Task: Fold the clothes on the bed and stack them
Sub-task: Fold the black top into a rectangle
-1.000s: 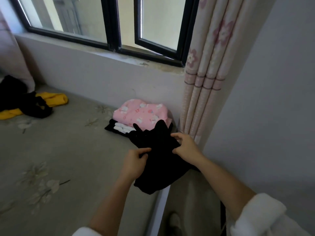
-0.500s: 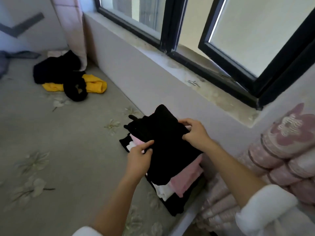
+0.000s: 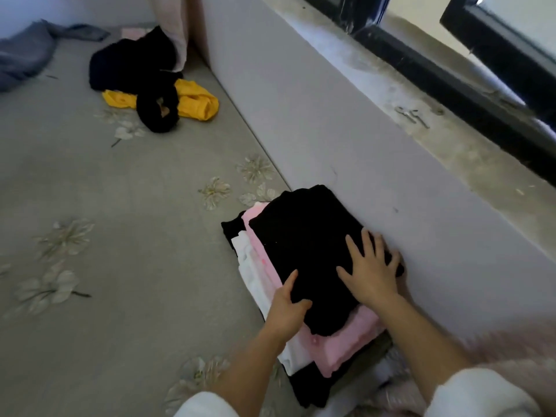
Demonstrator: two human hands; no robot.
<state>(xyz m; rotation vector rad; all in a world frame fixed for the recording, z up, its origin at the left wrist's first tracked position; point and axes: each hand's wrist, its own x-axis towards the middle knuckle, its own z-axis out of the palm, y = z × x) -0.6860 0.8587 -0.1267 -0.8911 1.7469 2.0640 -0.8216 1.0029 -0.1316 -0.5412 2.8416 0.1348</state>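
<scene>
A folded black garment (image 3: 304, 242) lies on top of a stack by the wall, over a pink piece (image 3: 349, 338), a white piece (image 3: 252, 275) and a black bottom layer (image 3: 310, 392). My right hand (image 3: 368, 275) presses flat on the black garment's right side, fingers spread. At the garment's near left edge, my left hand (image 3: 285, 308) rests with thumb and forefinger lying on the cloth. Unfolded clothes sit far off on the bed: a black heap (image 3: 132, 61) over a yellow garment (image 3: 195, 103).
The grey flowered bed sheet (image 3: 120, 236) stretches left of the stack. A pale wall (image 3: 331, 130) under a dusty window sill (image 3: 421, 115) borders the stack on the right. Grey fabric (image 3: 24, 55) lies top left, a pink curtain (image 3: 171, 25) at the far corner.
The black garment was carried over and laid down on the stack. My right hand went from pinching it to pressing flat on top, and my left hand loosened its pinch.
</scene>
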